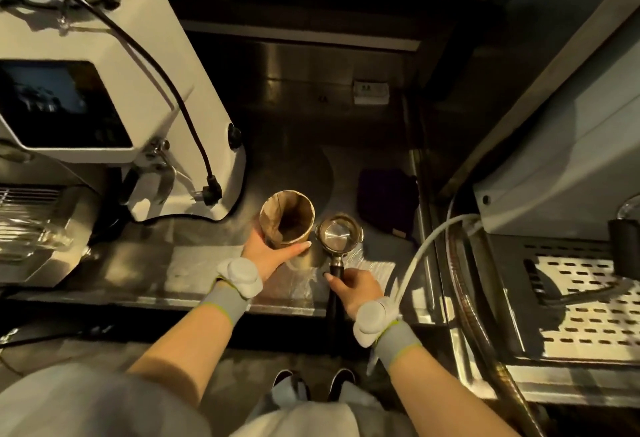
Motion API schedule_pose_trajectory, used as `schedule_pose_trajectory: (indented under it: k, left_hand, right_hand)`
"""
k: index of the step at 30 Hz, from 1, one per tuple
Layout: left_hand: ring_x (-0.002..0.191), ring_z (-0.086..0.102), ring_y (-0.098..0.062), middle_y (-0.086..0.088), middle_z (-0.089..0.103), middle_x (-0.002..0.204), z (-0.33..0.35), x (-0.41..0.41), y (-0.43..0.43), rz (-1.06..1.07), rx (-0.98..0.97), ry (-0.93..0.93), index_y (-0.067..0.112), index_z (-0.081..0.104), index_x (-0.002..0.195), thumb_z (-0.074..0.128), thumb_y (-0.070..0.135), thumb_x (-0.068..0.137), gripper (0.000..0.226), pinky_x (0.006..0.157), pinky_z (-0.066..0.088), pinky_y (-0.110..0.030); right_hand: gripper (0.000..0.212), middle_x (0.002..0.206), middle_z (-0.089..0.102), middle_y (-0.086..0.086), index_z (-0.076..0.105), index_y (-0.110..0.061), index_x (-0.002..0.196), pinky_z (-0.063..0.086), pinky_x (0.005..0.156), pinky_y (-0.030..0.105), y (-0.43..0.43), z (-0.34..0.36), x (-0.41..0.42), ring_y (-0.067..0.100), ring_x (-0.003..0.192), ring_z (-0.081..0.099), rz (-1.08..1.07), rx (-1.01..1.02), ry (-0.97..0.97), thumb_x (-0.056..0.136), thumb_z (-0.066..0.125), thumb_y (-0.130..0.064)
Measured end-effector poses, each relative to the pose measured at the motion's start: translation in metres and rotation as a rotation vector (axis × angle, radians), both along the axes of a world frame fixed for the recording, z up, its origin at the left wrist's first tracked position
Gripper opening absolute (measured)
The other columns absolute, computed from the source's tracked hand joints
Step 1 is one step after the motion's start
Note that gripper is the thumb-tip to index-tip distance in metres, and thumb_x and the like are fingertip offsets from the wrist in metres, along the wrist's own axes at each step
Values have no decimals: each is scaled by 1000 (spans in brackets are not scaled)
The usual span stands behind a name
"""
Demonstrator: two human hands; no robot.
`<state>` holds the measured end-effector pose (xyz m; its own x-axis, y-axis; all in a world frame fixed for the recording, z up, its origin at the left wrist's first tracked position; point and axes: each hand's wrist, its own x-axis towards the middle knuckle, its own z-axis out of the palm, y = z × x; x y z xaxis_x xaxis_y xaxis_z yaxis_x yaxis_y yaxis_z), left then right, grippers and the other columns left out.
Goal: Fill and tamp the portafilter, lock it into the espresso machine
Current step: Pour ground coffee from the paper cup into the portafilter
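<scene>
My right hand (355, 287) grips the black handle of the portafilter (337, 234). Its round steel basket shows bare shiny metal inside and sits low over the steel counter. My left hand (270, 253) is wrapped around a paper cup (287, 220) stained brown inside, held upright just left of the basket and almost touching it. The espresso machine (561, 166) stands to the right, with its perforated drip tray (585, 298) in view.
A white coffee grinder (114, 90) with a dark screen and a black cable stands at the left. A dark folded cloth (386, 199) lies behind the portafilter. A white hose (426, 249) curves down past my right wrist. A white cloth lies on the counter (277, 125) under my hands.
</scene>
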<state>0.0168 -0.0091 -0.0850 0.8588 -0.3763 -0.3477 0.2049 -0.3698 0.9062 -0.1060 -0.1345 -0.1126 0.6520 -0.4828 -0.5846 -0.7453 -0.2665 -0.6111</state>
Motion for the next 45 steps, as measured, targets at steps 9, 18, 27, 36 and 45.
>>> schedule_pose_trajectory:
  k: [9,18,27,36,45]
  left_hand:
    - [109,51,-12,3,55,121,11,13,4,-28,44,5,16,44,134,86,17,60,85,93,40,-21]
    - [103,49,-9,11,52,112,55,41,14,-284,224,-271,24,42,131,84,30,61,81,91,40,-24]
    - [95,56,-16,5,61,106,85,47,10,-532,548,-688,33,48,115,79,54,51,75,85,48,-37]
    - [101,53,-20,2,59,107,99,41,-7,-709,718,-996,27,49,117,75,49,57,69,94,39,-36]
    - [111,51,-24,-2,57,114,101,34,-18,-787,771,-1179,26,49,123,73,46,61,69,109,28,-40]
  right_hand:
    - [20,61,57,6,50,-13,86,48,46,31,13,7,3,23,47,57,-366,223,-211,97,47,-30]
    - [18,65,50,-4,53,-9,92,40,47,7,22,17,8,4,57,46,-295,74,-358,96,48,-26]
    - [26,73,54,3,57,-5,98,37,54,21,31,20,1,14,64,50,-274,77,-396,96,48,-30]
    - [19,61,51,-4,52,-12,87,46,62,29,35,12,-2,17,59,53,-314,125,-411,95,50,-29]
    - [19,66,54,0,55,-11,93,47,59,26,33,14,-6,14,58,53,-310,161,-426,95,49,-29]
